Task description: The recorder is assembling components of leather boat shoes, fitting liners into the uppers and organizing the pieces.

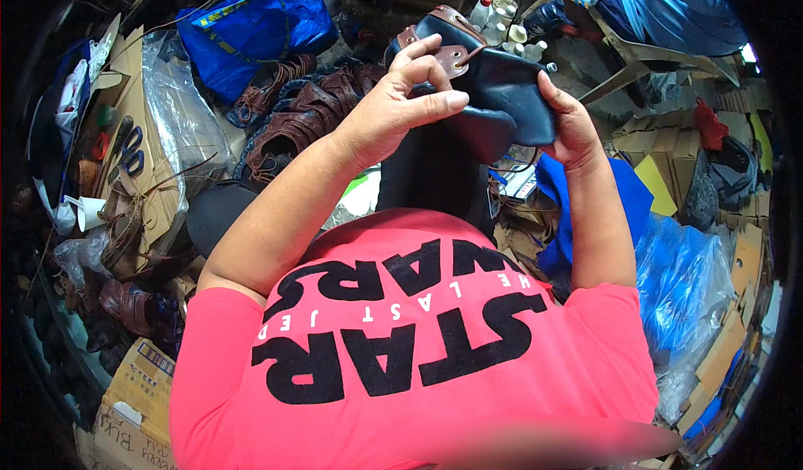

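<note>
A dark leather shoe (523,94) with brown leather parts is held up in front of me. My right hand (573,123) grips its right side, thumb on the near face and the other fingers behind. Across its left side lies my left hand (401,94), thumb and forefinger bent together over the leather; whatever is between them is too small to tell. Beside these fingers is a brown tab (452,60) with metal eyelets and a brown lace through it. A loose lace end hangs below the shoe.
Several brown lace-up shoes (305,119) lie to the left, below a blue bag (251,31). Small bottles (502,27) stand beyond the held shoe. Another person in blue (677,10) sits by a chair at the far right. Cardboard (661,144) and blue plastic sheeting (682,278) are at the right.
</note>
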`<state>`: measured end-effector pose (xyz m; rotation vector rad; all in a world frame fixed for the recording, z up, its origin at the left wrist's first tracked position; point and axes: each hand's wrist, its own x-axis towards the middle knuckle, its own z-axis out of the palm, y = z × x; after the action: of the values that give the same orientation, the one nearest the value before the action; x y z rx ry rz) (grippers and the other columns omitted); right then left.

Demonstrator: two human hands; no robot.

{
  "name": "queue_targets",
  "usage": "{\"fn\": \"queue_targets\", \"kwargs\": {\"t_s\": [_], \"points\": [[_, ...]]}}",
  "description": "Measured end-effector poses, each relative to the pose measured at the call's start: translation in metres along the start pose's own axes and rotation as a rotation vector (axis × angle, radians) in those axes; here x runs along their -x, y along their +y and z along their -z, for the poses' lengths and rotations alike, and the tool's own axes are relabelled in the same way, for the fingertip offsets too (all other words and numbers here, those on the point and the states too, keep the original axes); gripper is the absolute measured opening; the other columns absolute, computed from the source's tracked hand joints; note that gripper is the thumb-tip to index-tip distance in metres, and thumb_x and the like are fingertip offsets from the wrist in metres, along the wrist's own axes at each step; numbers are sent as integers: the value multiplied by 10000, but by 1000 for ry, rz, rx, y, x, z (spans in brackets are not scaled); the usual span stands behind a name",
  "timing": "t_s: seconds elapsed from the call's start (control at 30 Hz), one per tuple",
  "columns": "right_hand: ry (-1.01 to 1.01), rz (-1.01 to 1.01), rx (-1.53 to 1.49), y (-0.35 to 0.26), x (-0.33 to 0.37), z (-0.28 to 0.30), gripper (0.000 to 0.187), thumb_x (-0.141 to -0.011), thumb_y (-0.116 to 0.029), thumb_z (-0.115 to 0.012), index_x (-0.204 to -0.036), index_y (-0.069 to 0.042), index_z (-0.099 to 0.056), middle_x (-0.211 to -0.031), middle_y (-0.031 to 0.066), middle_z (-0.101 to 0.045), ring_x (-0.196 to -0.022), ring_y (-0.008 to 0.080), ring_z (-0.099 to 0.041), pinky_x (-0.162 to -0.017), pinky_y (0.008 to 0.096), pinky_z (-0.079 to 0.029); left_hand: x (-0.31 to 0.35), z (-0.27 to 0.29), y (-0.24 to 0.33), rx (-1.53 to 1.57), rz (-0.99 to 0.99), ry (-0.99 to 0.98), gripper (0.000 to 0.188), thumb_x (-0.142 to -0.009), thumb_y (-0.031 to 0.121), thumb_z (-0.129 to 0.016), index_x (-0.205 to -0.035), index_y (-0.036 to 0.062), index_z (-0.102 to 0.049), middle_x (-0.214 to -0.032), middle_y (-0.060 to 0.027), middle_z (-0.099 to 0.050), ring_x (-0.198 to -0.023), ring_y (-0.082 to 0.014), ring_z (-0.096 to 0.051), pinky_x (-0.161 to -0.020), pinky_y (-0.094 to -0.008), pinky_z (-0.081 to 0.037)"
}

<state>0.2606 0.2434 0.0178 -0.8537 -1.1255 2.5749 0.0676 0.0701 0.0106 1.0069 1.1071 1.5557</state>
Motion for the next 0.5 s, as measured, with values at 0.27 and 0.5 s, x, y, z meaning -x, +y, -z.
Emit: {"fn": "queue_targets", "kwargs": {"t_s": [0.27,0.5], "points": [[21,-41,-60,5,-8,1,415,-888,-309,-521,-1147,15,-506,-1041,155,-615,-911,232,-629,-801,358,-512,1,3,-8,-12,2,23,183,-757,264,-690,-729,116,-586,-1373,-205,-275,-1322,-287,-206,-1031,-390,-204],[-144,69,93,7,3,16,494,-846,-330,-583,-1195,-1,-469,-1147,147,-559,-1056,242,-554,-921,380,-432,10,-14,-14,-515,-219,-17,198,-713,240,-732,-780,104,-603,-1379,-221,-241,-1274,-347,-297,-1011,-413,-281]]}}
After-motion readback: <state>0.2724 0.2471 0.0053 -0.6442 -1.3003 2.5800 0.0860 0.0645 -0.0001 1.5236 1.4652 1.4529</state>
